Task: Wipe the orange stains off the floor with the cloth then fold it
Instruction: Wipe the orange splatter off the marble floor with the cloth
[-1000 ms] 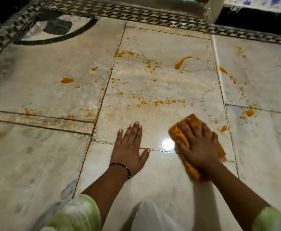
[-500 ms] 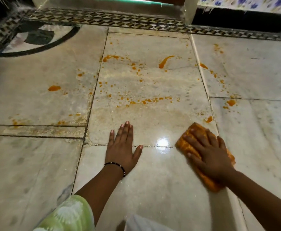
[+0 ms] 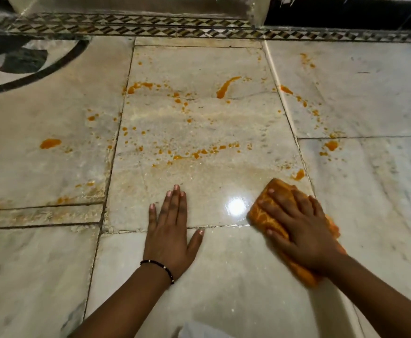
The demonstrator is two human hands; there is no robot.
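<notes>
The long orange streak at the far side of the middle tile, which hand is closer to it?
Right, narrowly. The right hand presses the cloth below and right of the streak; the left hand lies flat on the floor below and left of it.

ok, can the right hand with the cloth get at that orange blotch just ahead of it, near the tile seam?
Probably yes. The right hand presses the cloth flat on the floor, and the orange blotch lies just beyond the cloth's far edge with only bare tile between. The left hand rests well off to the side.
</notes>
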